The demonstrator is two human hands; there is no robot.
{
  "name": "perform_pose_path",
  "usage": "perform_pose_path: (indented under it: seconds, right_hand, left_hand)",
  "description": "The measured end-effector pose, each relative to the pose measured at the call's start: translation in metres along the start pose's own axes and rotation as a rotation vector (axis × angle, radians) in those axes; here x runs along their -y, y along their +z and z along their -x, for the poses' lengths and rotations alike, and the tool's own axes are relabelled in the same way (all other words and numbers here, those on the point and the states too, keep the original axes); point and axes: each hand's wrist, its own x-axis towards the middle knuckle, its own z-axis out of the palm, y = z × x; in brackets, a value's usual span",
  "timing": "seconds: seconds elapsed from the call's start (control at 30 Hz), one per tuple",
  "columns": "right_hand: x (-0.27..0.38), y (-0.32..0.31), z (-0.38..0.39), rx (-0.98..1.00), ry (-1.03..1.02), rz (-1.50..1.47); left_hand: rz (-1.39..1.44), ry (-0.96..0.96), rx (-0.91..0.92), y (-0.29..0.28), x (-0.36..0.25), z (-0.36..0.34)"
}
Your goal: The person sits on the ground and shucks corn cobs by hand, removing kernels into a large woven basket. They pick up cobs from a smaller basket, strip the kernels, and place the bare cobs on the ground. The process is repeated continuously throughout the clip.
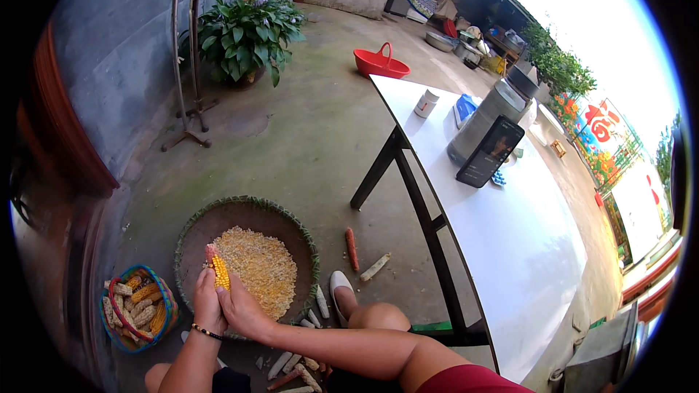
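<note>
My left hand (207,306) and my right hand (246,310) are both closed round one ear of corn (220,271). Yellow kernels cover much of its visible side, while the tip is bare and pinkish. The lower end of the ear is hidden in my hands. Beneath it lies a wide round basket (309,236) with a green-wrapped rim, holding a heap of loose corn kernels (256,258). To the left, a small colourful woven basket (173,314) contains several ears of corn (142,306).
Bare cobs (290,365) lie on the ground by my feet, with a reddish cob (352,249) farther off. On the right stands a white table (502,262) bearing a phone (489,151) against a large bottle. Beyond are a red basket (382,65), a potted plant (251,36) and a metal stand (194,113).
</note>
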Motion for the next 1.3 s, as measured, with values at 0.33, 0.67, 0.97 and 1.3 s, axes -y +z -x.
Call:
perform_pose_path:
  seconds: [0.33, 0.67, 0.97, 1.3]
  right_hand:
    - [-0.001, -0.006, -0.013, 0.021, 0.093, -0.195]
    - [-0.012, 0.007, 0.002, -0.079, 0.055, 0.091]
    - [-0.021, -0.004, -0.018, 0.034, 0.114, -0.205]
    - [-0.007, 0.003, -0.003, -0.033, 0.067, 0.039]
  left_hand:
    - [-0.015, -0.027, 0.099, 0.014, -0.009, 0.015]
    - [0.000, -0.088, 0.090, 0.003, -0.001, 0.013]
    - [0.069, -0.109, 0.098, 0.007, 0.000, 0.009]
    - [0.093, -0.029, 0.218, -0.001, 0.004, 0.011]
